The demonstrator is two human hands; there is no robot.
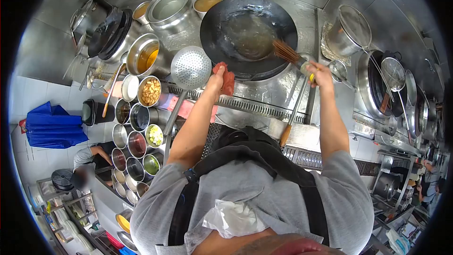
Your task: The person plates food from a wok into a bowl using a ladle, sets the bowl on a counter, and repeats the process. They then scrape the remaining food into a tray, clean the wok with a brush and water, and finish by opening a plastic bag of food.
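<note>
A large black wok [214, 23] sits on the stove in front of me, with some murky water in its bottom. My left hand [216, 79] is closed on a red cloth [228, 84] at the wok's near left rim. In my right hand [321, 74] is a wok brush [286, 52], gripped by its handle end. Its brown bristles reach over the right side of the wok. A perforated skimmer [191, 67] lies just left of my left hand. Below my right hand, a long utensil with a wooden handle [286, 135] rests across the stove edge.
Pots stand to the left, including a big steel pot [170, 7] and one with orange liquid [148, 58]. Several ingredient tins surround a tin of browned cubes [150, 91]. A strainer on a pot [355, 26] stands at right. A person [92, 156] is at lower left.
</note>
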